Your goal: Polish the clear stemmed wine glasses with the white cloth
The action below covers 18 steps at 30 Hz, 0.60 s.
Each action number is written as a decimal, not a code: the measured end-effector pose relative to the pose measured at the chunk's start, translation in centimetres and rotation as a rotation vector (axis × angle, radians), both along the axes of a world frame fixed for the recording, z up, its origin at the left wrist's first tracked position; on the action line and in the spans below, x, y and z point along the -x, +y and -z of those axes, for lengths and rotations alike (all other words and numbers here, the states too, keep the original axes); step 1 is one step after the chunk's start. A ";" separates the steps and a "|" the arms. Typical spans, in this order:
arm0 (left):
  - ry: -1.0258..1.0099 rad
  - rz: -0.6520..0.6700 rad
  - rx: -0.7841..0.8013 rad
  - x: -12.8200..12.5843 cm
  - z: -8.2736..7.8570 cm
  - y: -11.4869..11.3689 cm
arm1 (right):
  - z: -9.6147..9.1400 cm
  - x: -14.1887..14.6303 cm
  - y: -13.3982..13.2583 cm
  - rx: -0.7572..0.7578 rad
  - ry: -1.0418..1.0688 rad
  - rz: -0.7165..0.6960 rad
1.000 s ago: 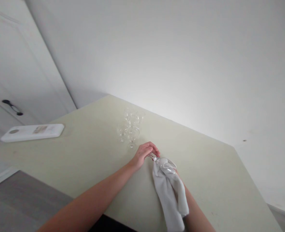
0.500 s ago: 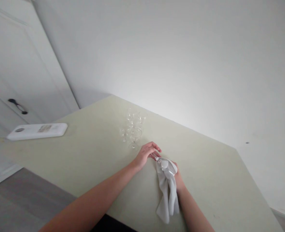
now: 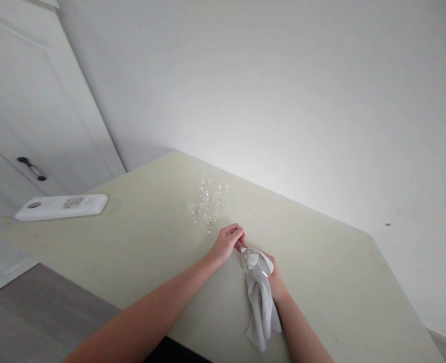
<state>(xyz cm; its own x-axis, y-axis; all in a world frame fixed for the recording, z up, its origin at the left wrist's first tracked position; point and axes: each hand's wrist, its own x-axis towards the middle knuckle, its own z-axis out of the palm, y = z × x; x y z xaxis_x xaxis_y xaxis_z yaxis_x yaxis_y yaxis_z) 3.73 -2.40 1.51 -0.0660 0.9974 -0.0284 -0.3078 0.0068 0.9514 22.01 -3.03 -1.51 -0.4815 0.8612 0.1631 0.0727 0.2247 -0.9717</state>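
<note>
Lying tilted between my hands is a clear stemmed glass (image 3: pixel 252 260), its bowl partly wrapped in a light grey cloth (image 3: pixel 260 302). My left hand (image 3: pixel 228 242) is closed around the stem end, its fingertips pinched together there. On the bowl side, my right hand (image 3: pixel 275 275) grips the cloth against the glass; most of its fingers are hidden behind the fabric. The cloth's loose end hangs down toward the table's front edge. Just beyond my left hand stand several clear stemmed glasses (image 3: pixel 212 209), upright in a close group.
The pale table (image 3: pixel 143 252) reaches to a white wall (image 3: pixel 268 101). A white flat device with a label (image 3: pixel 62 207) lies at the left, with a cord at its end. Behind it is a white cabinet door (image 3: pixel 30 101) with a dark handle (image 3: pixel 32 169). Grey floor (image 3: pixel 41 312) shows lower left.
My left fingers, spread before, have closed round the stem end. The right hand, cloth and wrapped glass have shifted slightly left. The standing glasses stay in place.
</note>
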 end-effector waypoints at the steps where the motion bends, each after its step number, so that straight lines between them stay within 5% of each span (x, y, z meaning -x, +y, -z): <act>1: -0.003 -0.003 0.006 0.0 0.1 0.0 | 0.1 -0.1 0.0 -0.003 -0.002 0.001; 18: -0.140 0.132 -0.042 0.5 0.9 0.4 | -0.1 0.2 -0.1 0.008 -0.001 0.012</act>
<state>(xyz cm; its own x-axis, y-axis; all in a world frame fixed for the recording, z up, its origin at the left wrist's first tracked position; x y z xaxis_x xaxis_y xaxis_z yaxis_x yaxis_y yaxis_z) 3.24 -2.04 0.57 0.0673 0.9976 0.0137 -0.4365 0.0171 0.8996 21.77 -3.12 -1.43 -0.4713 0.8680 0.1563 0.0760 0.2165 -0.9733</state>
